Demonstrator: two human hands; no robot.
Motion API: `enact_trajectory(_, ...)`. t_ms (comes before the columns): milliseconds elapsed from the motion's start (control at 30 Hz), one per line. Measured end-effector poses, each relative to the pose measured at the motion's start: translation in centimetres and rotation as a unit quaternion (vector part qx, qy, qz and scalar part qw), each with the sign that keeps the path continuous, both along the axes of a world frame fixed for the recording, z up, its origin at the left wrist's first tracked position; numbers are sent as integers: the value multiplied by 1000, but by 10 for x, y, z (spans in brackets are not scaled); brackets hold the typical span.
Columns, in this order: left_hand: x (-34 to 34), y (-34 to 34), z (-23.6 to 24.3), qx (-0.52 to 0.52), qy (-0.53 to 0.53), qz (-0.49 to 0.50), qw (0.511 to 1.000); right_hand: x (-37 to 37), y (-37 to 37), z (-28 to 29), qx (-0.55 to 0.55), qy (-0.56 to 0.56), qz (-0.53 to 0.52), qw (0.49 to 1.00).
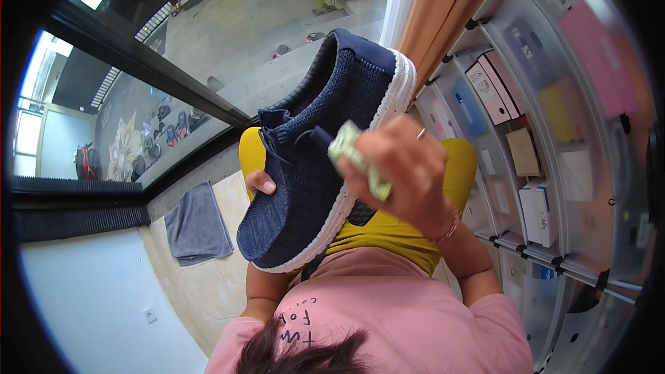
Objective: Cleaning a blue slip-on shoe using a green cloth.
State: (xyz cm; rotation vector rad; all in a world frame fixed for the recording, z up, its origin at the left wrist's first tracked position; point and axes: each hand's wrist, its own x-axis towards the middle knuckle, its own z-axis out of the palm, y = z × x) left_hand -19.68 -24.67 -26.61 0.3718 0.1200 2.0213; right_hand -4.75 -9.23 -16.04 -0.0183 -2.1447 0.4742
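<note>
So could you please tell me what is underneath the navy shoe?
Under the navy shoe the left hand supports it, only fingertips showing. Below lie yellow trousers. The right hand presses a green cloth on its white sole edge. The left palm is hidden.

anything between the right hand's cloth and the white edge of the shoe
Nothing visible. The right hand presses the green cloth straight against the white sole edge of the navy shoe, which the left hand holds from the other side.
</note>
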Motion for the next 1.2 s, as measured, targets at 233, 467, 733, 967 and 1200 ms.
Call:
enact_trajectory(233,0,2,-3,5,14,-2,1000,-6,38,-1,-54,43,-69,995)
enact_trajectory(467,-1,-11,-5,-4,28,1,1000,19,-13,-4,26,-21,74,997)
enact_trajectory(733,-24,17,-6,-6,48,5,999,3,47,7,-31,50,-82,995)
enact_trajectory(967,-4,-2,-7,-18,67,3,998,23,11,12,31,28,16,999)
enact_trajectory(1200,-39,1,-8,-22,84,3,996,20,59,23,-137,69,-115,982)
